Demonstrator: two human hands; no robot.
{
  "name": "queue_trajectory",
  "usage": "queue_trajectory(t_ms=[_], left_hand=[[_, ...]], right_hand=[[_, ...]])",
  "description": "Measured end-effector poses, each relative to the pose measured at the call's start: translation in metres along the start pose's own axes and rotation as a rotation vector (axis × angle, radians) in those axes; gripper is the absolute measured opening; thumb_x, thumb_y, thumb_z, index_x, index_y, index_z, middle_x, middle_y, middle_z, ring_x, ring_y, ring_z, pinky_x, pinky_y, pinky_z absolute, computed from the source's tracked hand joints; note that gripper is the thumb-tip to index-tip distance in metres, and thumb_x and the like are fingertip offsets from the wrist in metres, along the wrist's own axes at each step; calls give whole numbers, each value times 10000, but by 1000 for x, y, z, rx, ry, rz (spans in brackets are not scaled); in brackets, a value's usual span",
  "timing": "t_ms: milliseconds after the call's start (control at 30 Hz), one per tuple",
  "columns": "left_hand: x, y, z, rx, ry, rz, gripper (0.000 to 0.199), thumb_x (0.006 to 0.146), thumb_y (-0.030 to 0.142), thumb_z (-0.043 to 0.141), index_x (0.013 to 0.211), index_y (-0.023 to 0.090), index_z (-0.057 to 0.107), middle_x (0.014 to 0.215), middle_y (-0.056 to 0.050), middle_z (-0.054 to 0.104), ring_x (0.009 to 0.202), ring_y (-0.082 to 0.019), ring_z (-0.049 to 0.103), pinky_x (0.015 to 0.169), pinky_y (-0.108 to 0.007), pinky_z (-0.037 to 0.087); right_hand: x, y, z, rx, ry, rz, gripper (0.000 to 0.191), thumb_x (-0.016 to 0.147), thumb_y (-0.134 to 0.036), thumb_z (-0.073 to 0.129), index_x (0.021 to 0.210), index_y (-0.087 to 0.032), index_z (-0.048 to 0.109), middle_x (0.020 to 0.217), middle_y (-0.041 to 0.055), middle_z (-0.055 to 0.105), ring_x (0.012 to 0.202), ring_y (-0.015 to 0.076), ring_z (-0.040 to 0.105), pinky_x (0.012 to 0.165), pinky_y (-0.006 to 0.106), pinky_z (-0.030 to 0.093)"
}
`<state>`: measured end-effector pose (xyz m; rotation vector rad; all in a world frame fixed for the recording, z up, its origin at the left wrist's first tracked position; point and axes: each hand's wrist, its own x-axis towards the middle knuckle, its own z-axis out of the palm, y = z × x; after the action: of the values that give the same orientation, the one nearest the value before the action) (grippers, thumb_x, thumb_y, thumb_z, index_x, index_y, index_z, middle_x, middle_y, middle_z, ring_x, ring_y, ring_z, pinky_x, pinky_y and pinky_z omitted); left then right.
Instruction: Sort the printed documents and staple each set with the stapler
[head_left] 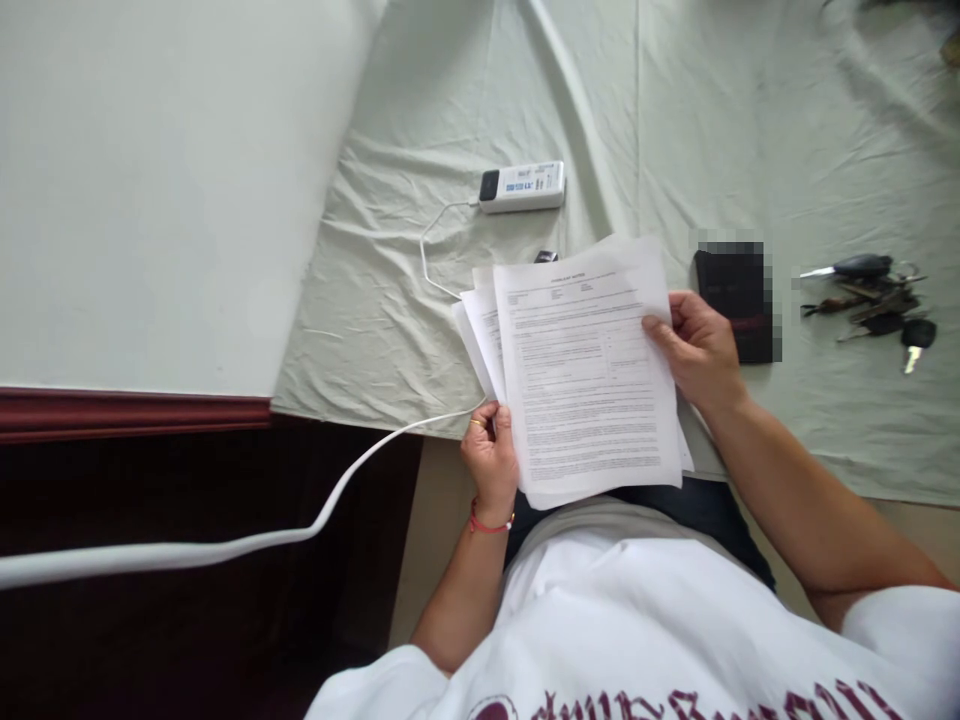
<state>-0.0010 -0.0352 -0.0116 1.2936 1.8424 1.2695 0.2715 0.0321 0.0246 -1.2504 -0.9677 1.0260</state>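
A loose stack of printed paper sheets (589, 390) is held up in front of me, over the near edge of the cloth-covered table. My left hand (491, 455) pinches the stack's left side, where several sheets fan out from under the top one. On the other side, my right hand (697, 350) grips the right edge with the thumb on top of the front sheet. Its fingers are hidden behind the paper. The top sheet carries a heading and dense lines of small print, too small to read.
A white power bank (523, 187) with a cable (424, 250) lies beyond the papers. A small dark object (546, 257) peeks out behind them. To the right are a black wallet-like item (735, 300) and a bunch of keys (874, 295). A thick white cord (322, 510) crosses the left.
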Motion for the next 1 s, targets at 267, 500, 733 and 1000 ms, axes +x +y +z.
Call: queue_trajectory(t_ms=[267,500,733,1000], left_hand=[[0,1,0,-11,14,6,375,960,555,633,960,184,686,884,-60,759,816,-186,712,783,-298,563],[-1,0,0,-5,9,5,405,959,587,619,974,186,676,912,-67,758,853,-199,722,813,-310,571],[-1,3,0,-14,10,20,374,967,559,620,956,189,670,886,-56,753,809,-185,709,781,-296,567],[-1,3,0,50,9,40,366,967,551,607,966,190,669,884,-53,747,814,-191,716,775,-297,562]], right_hand=[[2,-1,-4,-275,114,-138,178,903,-438,742,904,-262,718,765,-12,690,642,139,594,602,284,486],[6,-1,-9,-213,183,-131,193,882,-451,761,860,-266,710,668,-24,624,556,128,506,523,285,411],[10,-2,-12,-149,222,-112,160,860,-397,778,817,-263,702,633,-30,576,517,108,436,473,270,356],[10,5,-14,-260,204,-170,113,908,-377,732,875,-270,719,753,-10,632,672,145,580,609,282,518]])
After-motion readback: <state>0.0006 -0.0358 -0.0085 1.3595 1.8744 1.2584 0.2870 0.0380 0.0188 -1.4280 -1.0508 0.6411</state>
